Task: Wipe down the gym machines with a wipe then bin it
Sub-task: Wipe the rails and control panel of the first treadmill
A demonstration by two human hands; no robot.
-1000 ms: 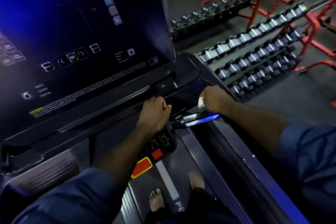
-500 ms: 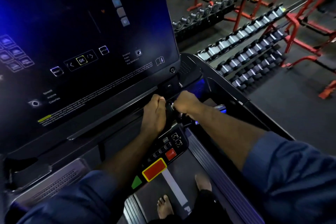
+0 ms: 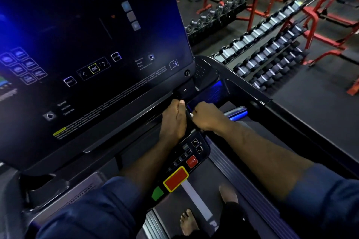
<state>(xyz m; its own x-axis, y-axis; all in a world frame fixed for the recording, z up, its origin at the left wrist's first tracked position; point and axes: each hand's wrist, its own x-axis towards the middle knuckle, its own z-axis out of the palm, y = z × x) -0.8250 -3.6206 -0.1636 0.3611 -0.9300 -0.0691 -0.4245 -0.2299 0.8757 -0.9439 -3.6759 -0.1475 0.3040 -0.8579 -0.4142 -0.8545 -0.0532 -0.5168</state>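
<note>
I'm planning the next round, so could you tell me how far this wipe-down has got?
Done: nothing visibly finished. In hand: the right hand holds a small white wipe at the black crossbar under the dark touchscreen console; the left hand grips that bar. Left: binning the wipe; no bin visible.

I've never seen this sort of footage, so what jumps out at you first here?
The huge dark touchscreen console glowing blue fills the upper left. Below its edge, the left hand and right hand meet at centre, the right pinching a white wipe. Red-framed racks of dumbbells line the upper right.
</note>
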